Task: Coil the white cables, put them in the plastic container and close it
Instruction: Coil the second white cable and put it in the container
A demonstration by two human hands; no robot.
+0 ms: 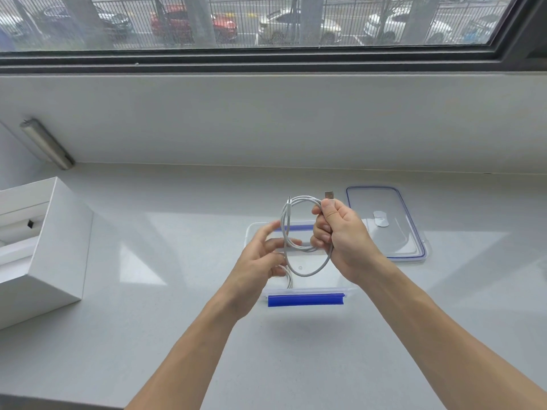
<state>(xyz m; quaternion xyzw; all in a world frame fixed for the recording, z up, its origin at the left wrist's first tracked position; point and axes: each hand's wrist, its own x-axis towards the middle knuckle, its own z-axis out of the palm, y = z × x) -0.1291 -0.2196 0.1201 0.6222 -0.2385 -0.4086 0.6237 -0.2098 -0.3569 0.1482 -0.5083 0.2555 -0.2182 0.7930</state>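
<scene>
**Finish the coil, keep the loops even**

The white cable [306, 273] hangs in loops from the right hand [343, 241], whose fingers are clamped on it, with the USB plug just above the thumb. The left hand [263, 255] has its fingers loosely apart, touching the loop. The tail is best fed in evenly. Under the fingers is one container [306, 300], beyond the right knuckles one lid [393, 208] — one cable counted.
</scene>
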